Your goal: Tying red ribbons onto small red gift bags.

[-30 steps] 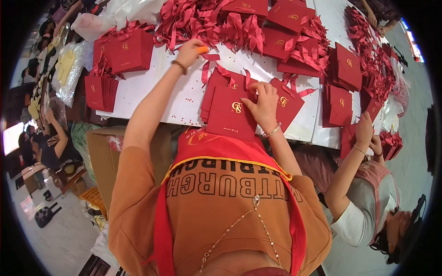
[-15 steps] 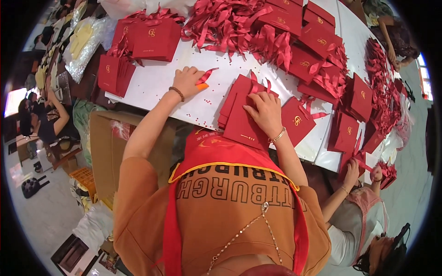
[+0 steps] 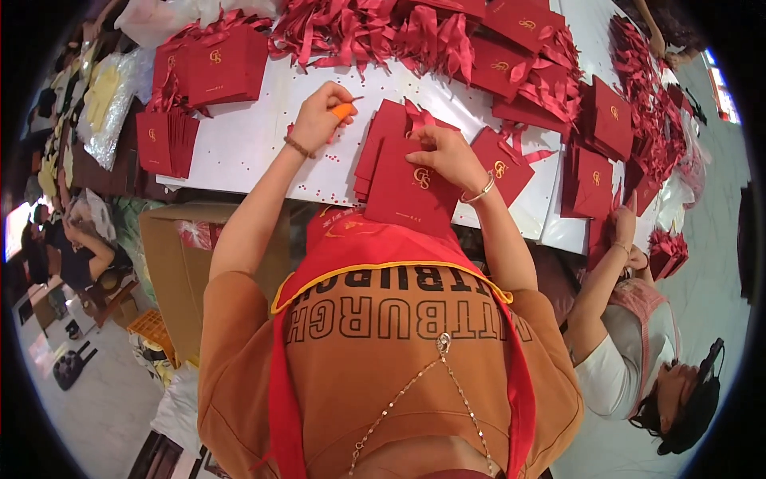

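My left hand (image 3: 321,120) is closed around an orange-handled tool (image 3: 341,110) with a thin dark tip pointing right. A bit of red ribbon (image 3: 330,139) shows below its fingers. My right hand (image 3: 452,156) is over a red paper gift bag (image 3: 403,195) with a gold emblem, its thumb and bent forefinger apart near the bag's top edge. A red ribbon (image 3: 418,120) rises from that edge beside the fingertips. The bag lies on a few others at the table's near edge, partly over my red apron (image 3: 383,247).
Another red bag (image 3: 501,169) lies right of my hand. Stacked bags (image 3: 227,68) and heaped ribbon handles (image 3: 343,36) line the far side of the white table (image 3: 239,148). Red paper dots are scattered about. A co-worker's hand (image 3: 625,227) handles bags at right. A cardboard box (image 3: 171,255) stands below left.
My left hand has lifted and turned, bringing the tool's tip into view; the ribbon that stuck out to its right has shifted. My right hand's fingers have bent up off the bag. The view has shifted.
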The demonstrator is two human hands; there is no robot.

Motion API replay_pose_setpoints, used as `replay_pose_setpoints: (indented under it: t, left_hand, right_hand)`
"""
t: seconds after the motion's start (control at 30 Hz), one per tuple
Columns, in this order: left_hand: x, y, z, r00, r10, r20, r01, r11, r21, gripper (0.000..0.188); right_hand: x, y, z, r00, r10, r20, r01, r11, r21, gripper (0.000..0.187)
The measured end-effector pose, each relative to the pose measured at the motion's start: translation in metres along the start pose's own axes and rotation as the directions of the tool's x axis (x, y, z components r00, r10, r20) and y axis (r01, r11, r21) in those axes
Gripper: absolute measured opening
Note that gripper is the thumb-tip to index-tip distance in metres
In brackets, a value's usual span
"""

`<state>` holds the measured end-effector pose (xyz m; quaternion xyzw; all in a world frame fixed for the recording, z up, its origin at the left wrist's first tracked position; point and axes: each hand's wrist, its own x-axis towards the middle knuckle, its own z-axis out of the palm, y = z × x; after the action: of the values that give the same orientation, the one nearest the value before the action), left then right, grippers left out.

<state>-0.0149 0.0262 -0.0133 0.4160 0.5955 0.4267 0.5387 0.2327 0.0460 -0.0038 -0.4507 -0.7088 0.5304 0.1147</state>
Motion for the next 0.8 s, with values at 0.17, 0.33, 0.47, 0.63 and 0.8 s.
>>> replay_pose_setpoints:
  t: [0.17, 0.33, 0.47, 0.63, 0.8]
  left_hand:
    - [-0.035, 0.031, 0.038, 0.947, -0.172, 0.272, 0.150, 0.984, 0.100, 0.008]
    - [-0.043, 0.003, 0.052, 0.978, -0.063, 0.198, 0.046, 0.995, 0.089, 0.009]
    - [-0.051, 0.008, 0.057, 0.980, 0.152, 0.127, -0.194, 0.874, 0.446, 0.008]
    - [-0.055, 0.011, 0.060, 0.947, 0.290, 0.137, -0.314, 0.748, 0.584, 0.011]
    - [-0.057, 0.008, 0.066, 0.922, 0.344, 0.177, -0.375, 0.683, 0.627, 0.008]
  right_hand:
    - [0.001, 0.006, 0.000, 0.995, 0.080, 0.052, -0.080, 0.997, 0.005, 0.039]
    - [-0.004, -0.008, 0.003, 0.998, 0.054, 0.037, -0.054, 0.999, -0.006, 0.038]
    - [-0.007, -0.014, 0.008, 0.998, 0.062, -0.023, -0.063, 0.994, -0.084, 0.037]
    - [-0.004, -0.013, 0.008, 0.999, 0.053, 0.006, -0.052, 0.994, -0.097, 0.036]
    - [-0.006, -0.012, 0.011, 0.999, 0.031, -0.017, -0.032, 0.994, -0.109, 0.037]
